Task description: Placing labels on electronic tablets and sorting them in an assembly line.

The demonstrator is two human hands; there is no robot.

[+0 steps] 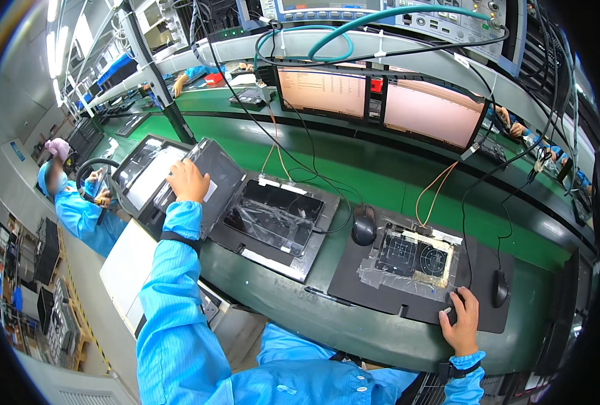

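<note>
My left hand (188, 181) is at the left end of the bench, its fingers bent over the edge of a tilted dark flat panel (224, 177). The panel leans beside an open dark case (153, 154) with a pale sheet inside. Next to it lies a tablet-like device (273, 214) with a glossy black screen and clear film, set on a dark plate. My right hand (461, 322) rests with fingers apart on the near right edge of a black mat (354, 280). On that mat sits a taped fixture (418, 256) with grid and circle target patterns.
Two black mice (364, 225) (501, 289) lie by the mat. Thin cables (441, 185) cross the green bench (397, 192). Two monitors (323, 91) (431, 111) and instruments (387, 20) stand behind. A person in blue (87, 209) is at the left.
</note>
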